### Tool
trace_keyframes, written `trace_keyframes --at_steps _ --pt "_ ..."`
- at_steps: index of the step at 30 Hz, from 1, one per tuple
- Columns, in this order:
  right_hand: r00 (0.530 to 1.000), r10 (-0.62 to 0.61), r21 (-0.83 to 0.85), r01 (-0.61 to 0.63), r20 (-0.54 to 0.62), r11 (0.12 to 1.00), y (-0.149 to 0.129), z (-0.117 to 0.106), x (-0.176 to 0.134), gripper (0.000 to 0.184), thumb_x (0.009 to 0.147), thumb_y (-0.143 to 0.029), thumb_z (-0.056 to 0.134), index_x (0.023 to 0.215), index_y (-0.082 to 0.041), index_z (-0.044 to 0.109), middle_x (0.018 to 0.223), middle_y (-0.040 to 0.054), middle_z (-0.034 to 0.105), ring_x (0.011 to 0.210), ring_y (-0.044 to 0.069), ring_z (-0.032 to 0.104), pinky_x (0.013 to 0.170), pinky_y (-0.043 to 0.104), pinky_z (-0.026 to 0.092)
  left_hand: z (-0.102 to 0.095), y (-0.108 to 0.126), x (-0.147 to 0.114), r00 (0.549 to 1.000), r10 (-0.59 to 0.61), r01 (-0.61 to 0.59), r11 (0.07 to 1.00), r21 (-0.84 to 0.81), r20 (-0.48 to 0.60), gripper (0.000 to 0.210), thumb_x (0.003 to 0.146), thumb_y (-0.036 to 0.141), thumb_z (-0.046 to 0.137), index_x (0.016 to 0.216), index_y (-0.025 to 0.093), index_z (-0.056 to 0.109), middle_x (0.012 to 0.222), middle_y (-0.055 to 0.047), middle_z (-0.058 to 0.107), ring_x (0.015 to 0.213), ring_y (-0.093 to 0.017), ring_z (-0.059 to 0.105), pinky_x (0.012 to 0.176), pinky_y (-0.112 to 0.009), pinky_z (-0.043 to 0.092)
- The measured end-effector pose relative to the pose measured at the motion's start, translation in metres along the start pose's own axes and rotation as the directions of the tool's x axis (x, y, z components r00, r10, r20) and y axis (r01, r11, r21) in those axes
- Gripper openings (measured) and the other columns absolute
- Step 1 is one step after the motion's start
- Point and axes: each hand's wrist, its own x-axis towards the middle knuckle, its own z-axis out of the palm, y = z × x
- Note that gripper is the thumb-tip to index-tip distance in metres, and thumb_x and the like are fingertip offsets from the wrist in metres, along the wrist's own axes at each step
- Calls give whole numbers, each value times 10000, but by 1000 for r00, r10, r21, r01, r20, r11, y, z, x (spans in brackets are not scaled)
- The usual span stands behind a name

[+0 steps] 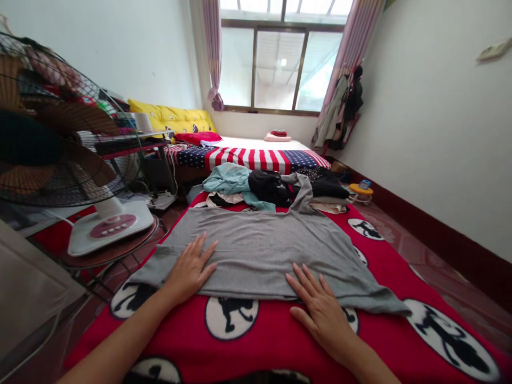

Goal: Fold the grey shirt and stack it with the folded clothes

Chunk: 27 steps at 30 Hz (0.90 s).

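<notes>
A grey long-sleeved top (pixel 252 240) lies spread across a red blanket (pixel 176 346) printed with black cats in white circles. Flat on the left part of the cloth, my left hand (pixel 190 269) has its fingers spread. My right hand (pixel 318 301) rests at the near edge, fingertips on the grey fabric and thumb over the red blanket, fingers apart. Neither hand grasps anything. One grey sleeve reaches toward the right front, and another bit of grey cloth bunches up at the far side against the clothes pile.
Behind the top is a heap of clothes, including a light blue garment (pixel 228 178) and a black one (pixel 270 186). A fan (pixel 114 221) stands on a round stool at left. Farther back are a bed with a flag-patterned cover (pixel 248 159) and a yellow stool (pixel 361 189).
</notes>
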Motion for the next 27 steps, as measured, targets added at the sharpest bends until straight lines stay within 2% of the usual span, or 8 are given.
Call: trace_keyframes --at_steps 2,4,6,9,12,14,19,27 --pt "1000 -13 46 13 -6 999 6 -2 -7 565 912 -423 464 1458 -349 339 1558 16 250 1443 247 199 1137 556 222 -7 -2 -11 988 153 -152 987 -46 20 590 926 465 442 1475 302 304 1588 -83 165 1441 -303 209 1134 -535 254" --pt "999 -31 70 32 -18 997 17 -9 -16 524 894 -324 469 1416 -335 424 1538 16 305 1432 237 239 1147 547 208 -15 -7 -24 947 312 -304 947 -100 77 638 900 475 496 1481 333 274 1573 -47 234 1430 -282 253 1142 -517 261" --pt "999 -19 41 21 -49 999 37 -17 -28 554 823 -197 476 1362 -322 500 1511 17 362 1418 243 278 1149 567 180 -22 -14 -37 917 383 -371 921 -119 110 658 885 437 530 1481 337 270 1558 -27 280 1419 -262 286 1147 -487 275" --pt "992 49 -46 -54 -113 997 77 -27 -48 621 726 -104 458 1300 -315 567 1454 28 451 1382 265 351 1124 607 206 -29 -32 -51 937 339 -333 940 -77 83 605 882 257 490 1457 353 328 1543 7 315 1405 -230 322 1150 -463 290" --pt "987 94 -80 -105 -130 991 115 -29 -62 577 773 -118 427 1294 -317 573 1403 34 512 1344 264 413 1081 611 295 -33 -54 -55 964 256 -253 966 -50 67 703 779 99 450 1427 363 387 1507 30 381 1376 -222 375 1146 -471 300" --pt "985 101 -74 -112 -138 991 130 -25 -66 550 808 -136 413 1305 -316 563 1393 35 520 1335 256 425 1066 593 336 -35 -66 -54 981 179 -176 983 -46 73 762 707 64 440 1416 343 415 1494 31 399 1377 -233 371 1139 -469 314" --pt "965 104 -18 -111 -240 994 137 -16 -68 590 800 -73 341 1280 -307 592 1365 6 548 1312 216 456 1074 503 392 -39 -76 -49 990 91 -85 994 -65 105 705 705 62 397 1353 311 517 1492 29 387 1359 -215 395 1116 -387 357" --pt "952 102 8 -104 -289 994 132 -26 -67 569 768 -48 333 1129 -294 698 1217 -30 657 1171 176 592 1006 371 498 -38 -75 -44 999 34 -30 996 -89 35 712 635 68 395 1232 386 618 1392 108 498 1261 -199 519 1055 -325 434"
